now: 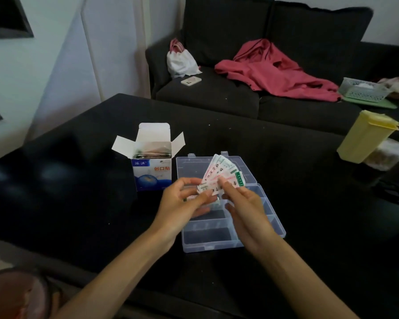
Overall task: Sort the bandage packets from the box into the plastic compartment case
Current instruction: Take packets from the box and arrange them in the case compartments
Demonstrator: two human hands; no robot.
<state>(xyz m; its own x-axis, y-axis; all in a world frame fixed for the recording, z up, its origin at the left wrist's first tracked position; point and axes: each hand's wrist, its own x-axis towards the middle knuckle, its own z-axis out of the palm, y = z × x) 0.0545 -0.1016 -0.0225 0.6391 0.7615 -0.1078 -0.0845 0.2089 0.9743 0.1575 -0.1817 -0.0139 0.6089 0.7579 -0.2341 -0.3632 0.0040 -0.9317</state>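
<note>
A fan of white bandage packets (219, 173) with green and red print is held above the clear plastic compartment case (205, 237), which lies open on the black table with its lid (191, 165) flat behind it. My left hand (182, 201) grips the fan's lower end. My right hand (244, 208) pinches the packets from the right with thumb and fingers. The blue and white bandage box (151, 173) stands open to the left of the case, with more packets inside.
A yellow lidded container (364, 137) stands at the table's right edge beside a jar. Behind the table a dark sofa holds a white bag (182, 61), a phone (191, 81), a pink garment (274, 72) and a pale basket (362, 89).
</note>
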